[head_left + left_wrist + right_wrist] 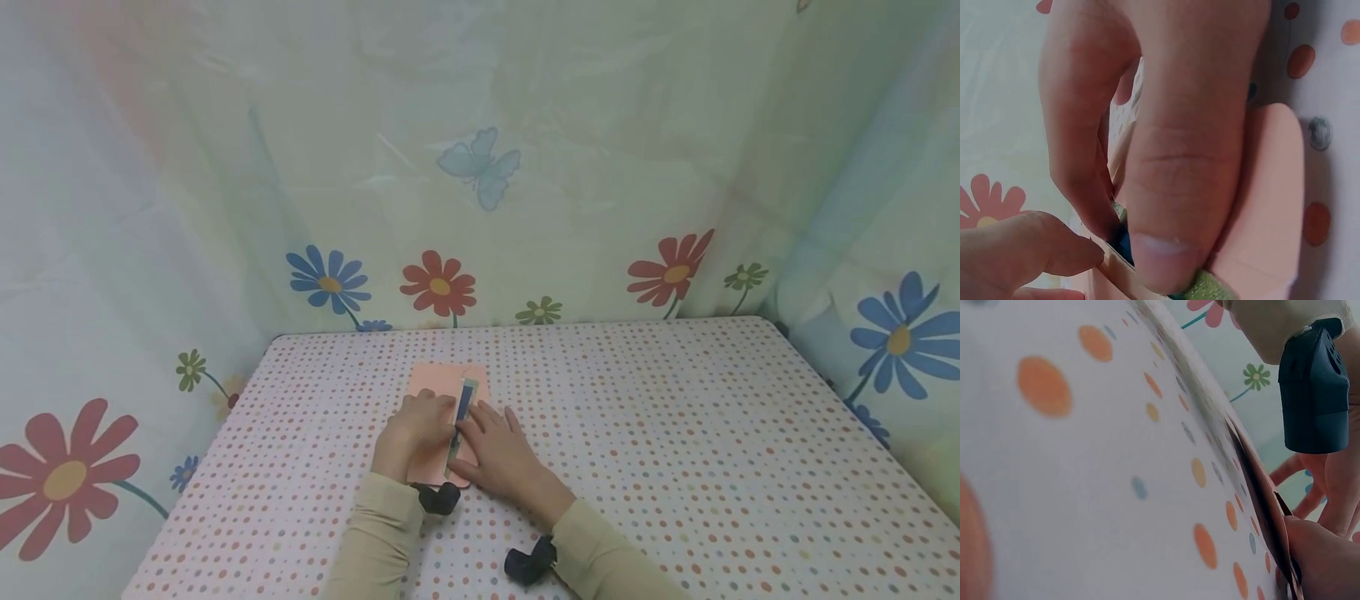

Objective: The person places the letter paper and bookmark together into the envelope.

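A flat pink folder-like cover (420,379) with rounded corners lies on the table. Along its length runs a narrow opening, where a blue card (466,396) with a glittery greenish border shows. My left hand (420,421) reaches into this opening. In the left wrist view its thumb and a finger are at the blue card (1124,242), hiding most of it. My right hand (498,450) lies on the right side, holding the cover's edge; in the right wrist view its thumb (1322,556) rests over that edge. Whether the card is loose inside cannot be seen.
The table (675,433) has a cover with coloured dots. Behind and beside it hang pale curtains (570,208) printed with flowers and a butterfly. Black camera mounts (530,562) sit at both wrists.
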A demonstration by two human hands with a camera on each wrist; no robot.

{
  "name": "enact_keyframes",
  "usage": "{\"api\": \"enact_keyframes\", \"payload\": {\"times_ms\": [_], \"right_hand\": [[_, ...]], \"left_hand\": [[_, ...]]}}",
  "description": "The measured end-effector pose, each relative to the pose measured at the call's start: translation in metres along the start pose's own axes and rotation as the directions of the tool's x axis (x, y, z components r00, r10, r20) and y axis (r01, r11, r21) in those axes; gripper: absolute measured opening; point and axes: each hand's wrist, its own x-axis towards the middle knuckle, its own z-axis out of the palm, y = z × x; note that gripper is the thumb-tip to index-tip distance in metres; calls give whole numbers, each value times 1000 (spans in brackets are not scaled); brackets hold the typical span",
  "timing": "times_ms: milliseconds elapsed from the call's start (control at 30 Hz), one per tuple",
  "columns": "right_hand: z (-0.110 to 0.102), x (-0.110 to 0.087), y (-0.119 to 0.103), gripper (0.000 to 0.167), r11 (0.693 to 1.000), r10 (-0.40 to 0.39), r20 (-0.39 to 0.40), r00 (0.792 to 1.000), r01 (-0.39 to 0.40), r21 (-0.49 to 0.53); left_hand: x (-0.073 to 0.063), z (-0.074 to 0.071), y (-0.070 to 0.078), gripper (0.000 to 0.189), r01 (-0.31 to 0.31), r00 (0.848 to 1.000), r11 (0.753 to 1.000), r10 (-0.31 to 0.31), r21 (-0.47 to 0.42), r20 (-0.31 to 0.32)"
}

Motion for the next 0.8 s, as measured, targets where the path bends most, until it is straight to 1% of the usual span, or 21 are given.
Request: {"api": "enact_keyframes", "payload": {"times_ms": [167,233,367,467,700,800], "right_hand": [[-7,1,1,63,999,42,10,999,-42,12],[-13,-1,2,60,999,48,33,998,-48,12],[-25,-6,2,50,1000,-1,119,993,4,-19],[-27,-9,2,48,998,-44,157,987,52,-45],[-28,-12,-3,51,997,-67,178,982,71,-21],[-29,-13,-4,51,996,-77,183,980,83,-26]], "left_hand": [[1,-1,-1,46,1,1000,1000,-1,2,6],[1,0,-1,48,10,1000,1000,-10,3,5],[0,0,0,50,32,999,999,-32,-13,4],[0,-1,0,50,34,999,999,-34,-16,4],[-1,-1,0,48,12,1000,1000,-12,-3,1],[-1,-1,1,46,4,1000,1000,-4,5,0]]}}
